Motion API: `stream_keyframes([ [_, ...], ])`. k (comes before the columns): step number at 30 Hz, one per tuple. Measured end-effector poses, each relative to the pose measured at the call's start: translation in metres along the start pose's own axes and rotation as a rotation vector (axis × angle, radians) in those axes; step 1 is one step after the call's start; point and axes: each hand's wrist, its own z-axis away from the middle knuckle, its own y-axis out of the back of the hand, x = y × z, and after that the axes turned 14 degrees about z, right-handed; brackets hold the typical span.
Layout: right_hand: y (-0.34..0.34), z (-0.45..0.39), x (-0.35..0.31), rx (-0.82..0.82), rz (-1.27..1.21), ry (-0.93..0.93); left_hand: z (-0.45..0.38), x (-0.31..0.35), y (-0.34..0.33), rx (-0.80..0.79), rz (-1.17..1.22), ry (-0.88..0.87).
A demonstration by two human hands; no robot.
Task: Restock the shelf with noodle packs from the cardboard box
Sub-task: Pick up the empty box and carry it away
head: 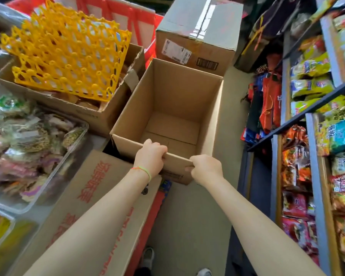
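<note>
Down on the aisle floor beside the shelf (317, 176), we've got our left hand (150, 156) and right hand (204, 168) both gripping the near rim of the empty cardboard box (167, 100), so restocking looks done and clearing it away probably comes next.

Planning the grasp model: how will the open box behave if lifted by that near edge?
Probably light: the box shows only bare floor inside, no packs. Its near wall may flex, since it is thin cardboard and the left hand and right hand grip only the rim. It could tilt away when lifted, as both grips sit on one side.
</note>
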Motion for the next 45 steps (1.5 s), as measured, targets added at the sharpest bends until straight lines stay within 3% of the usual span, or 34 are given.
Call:
stream_keyframes([
  [10,0.056,0.077,0.195,0.003,-0.119,0.000,-0.015,0.197,-0.002,0.075,-0.032,-0.117],
  [15,0.052,0.105,0.300,0.127,-0.065,-0.149,-0.044,0.312,-0.021,-0.026,-0.023,-0.139],
  [19,0.035,0.107,0.347,0.082,-0.251,-0.318,-0.064,0.355,-0.045,-0.061,0.019,-0.145],
  [22,0.024,0.090,0.374,0.087,-0.315,-0.440,-0.086,0.378,-0.059,-0.062,-0.003,-0.178],
  [28,0.044,0.027,0.413,0.074,-0.354,-0.381,-0.163,0.391,-0.071,-0.026,-0.031,-0.222],
  [37,0.117,-0.148,0.485,0.143,-0.275,-0.404,-0.377,0.387,-0.058,-0.031,0.136,-0.169],
  [45,0.169,-0.300,0.544,0.168,-0.258,-0.443,-0.550,0.386,-0.066,-0.144,-0.035,-0.251],
])
